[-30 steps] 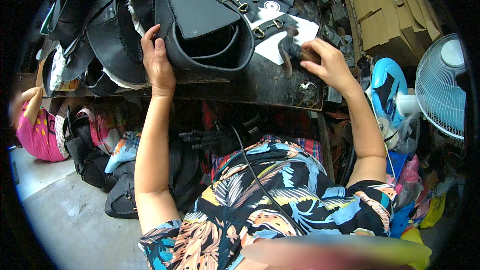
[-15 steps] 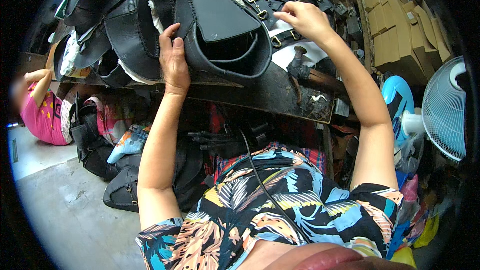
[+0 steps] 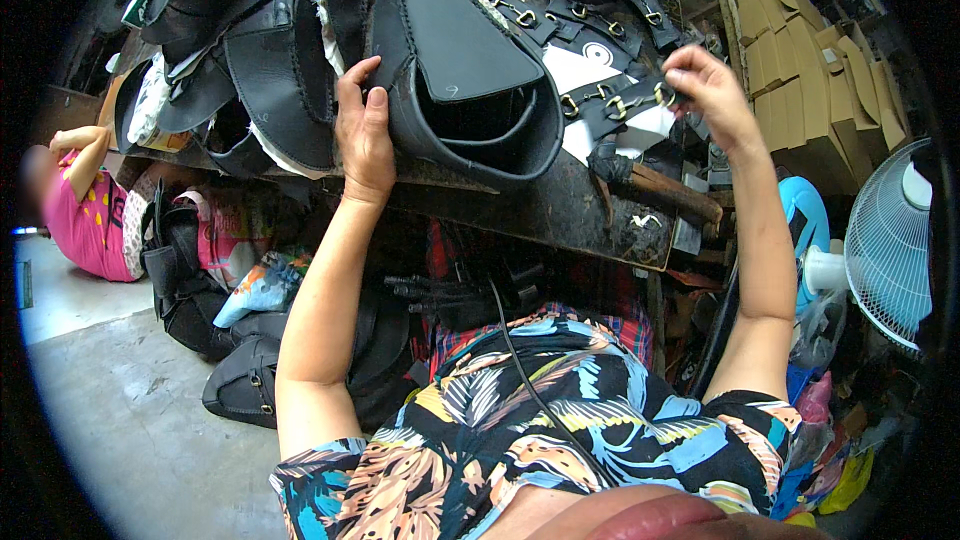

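1. Your left hand (image 3: 366, 145) is up against the left side of that black leather piece (image 3: 480, 40), the open rounded one with the stitched panel on top; thumb and index finger point upward, a bit apart; can't tell if you're actually gripping it or just steadying it, since the other fingers are hard to make out.
2. Your right hand (image 3: 712, 95) is off to the other side, fingertips pinched on the end of a black strap (image 3: 640, 101) with gold-coloured metal hardware; the rest of that strap stretches left, over white paper (image 3: 575, 70).
3. The leather piece sits near the front of the dark workbench (image 3: 635, 242), its wide opening facing you; the strap is to its right, and the two look apart.
4. More black straps (image 3: 545, 28) with the same sort of metal bits lie farther back on the bench; closer to you there's a hammer (image 3: 668, 188) with a wooden handle, lying below the strap.
5. Left of your left hand there's a heap of other black leather pieces (image 3: 275, 70), some with ragged white edging; over on the right you've got folded brown cardboard (image 3: 800, 130) behind your right arm, plus a blue-and-white fan (image 3: 890, 240).
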### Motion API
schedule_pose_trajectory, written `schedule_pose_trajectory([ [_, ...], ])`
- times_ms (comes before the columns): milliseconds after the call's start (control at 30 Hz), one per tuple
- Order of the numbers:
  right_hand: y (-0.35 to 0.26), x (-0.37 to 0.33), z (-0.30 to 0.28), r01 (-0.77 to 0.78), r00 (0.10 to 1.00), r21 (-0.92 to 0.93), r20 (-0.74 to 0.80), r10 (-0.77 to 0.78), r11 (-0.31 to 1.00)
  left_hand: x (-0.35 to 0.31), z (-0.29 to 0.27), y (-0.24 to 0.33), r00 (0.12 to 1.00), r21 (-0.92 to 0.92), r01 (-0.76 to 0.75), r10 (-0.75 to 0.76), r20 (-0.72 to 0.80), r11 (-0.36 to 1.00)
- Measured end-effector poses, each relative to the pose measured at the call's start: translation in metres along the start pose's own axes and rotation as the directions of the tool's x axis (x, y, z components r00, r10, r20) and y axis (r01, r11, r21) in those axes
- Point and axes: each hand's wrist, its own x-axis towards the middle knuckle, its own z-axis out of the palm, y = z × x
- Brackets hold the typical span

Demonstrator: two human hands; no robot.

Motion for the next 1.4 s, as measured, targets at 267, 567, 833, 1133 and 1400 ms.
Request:
schedule_pose_trajectory([
  [267, 0.001, 0.007, 0.023, 0.336, 0.793, -0.902, 0.114, -0.598, 0.273, 0.0, 0.001, 0.002, 1.0, -0.028, -0.01, 0.01, 0.004, 1.0],
  [567, -0.005, 0.111, 0.098, 0.341, 0.867, -0.87, 0.143, -0.478, 0.357, -0.001, -0.001, 0.0, 1.0, -0.009, -0.014, 0.014, -0.007, 1.0],
  [833, 0.0, 0.131, 0.106, 0.211, 0.927, -0.827, 0.0, -0.375, 0.521, -0.001, -0.002, 0.006, 0.999, -0.045, 0.038, -0.038, 0.0, 0.998],
  [1133, -0.022, 0.139, 0.068, 0.4, 0.912, -0.164, -0.029, -0.41, 0.902, -0.001, -0.003, 0.005, 1.0, -0.007, -0.004, 0.004, -0.001, 1.0],
  [1400, 0.005, 0.144, 0.093, 0.273, 0.949, -0.722, 0.092, -0.303, 0.636, 0.001, -0.002, 0.002, 0.999, 0.009, -0.039, 0.039, -0.012, 0.999],
])
